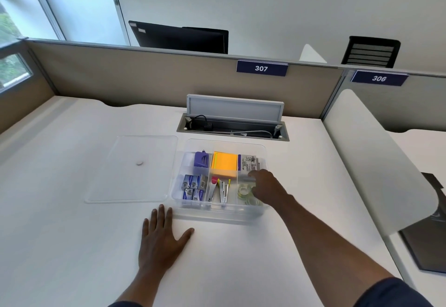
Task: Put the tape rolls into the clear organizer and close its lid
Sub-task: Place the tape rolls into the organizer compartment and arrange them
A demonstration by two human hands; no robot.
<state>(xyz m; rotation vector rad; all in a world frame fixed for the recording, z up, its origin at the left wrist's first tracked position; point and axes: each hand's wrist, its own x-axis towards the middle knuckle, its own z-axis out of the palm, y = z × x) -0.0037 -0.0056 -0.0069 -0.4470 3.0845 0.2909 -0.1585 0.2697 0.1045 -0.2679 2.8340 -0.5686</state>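
Observation:
The clear organizer (261,152) stands open on the white desk, split into several compartments. Its clear lid (135,181) lies flat on the desk just left of it. Clear tape rolls (243,192) rest in the front right compartment. My right hand (265,187) reaches into that compartment over the rolls, fingers curled downward; whether it grips a roll is hidden by the hand itself. My left hand (161,236) lies flat on the desk, fingers spread, touching the organizer's front left corner.
Other compartments hold staple boxes (193,187), an orange sticky-note pad (224,165), a purple item (201,159) and staple removers (223,189). An open cable hatch (233,125) sits behind the organizer. A white divider (376,162) bounds the desk on the right.

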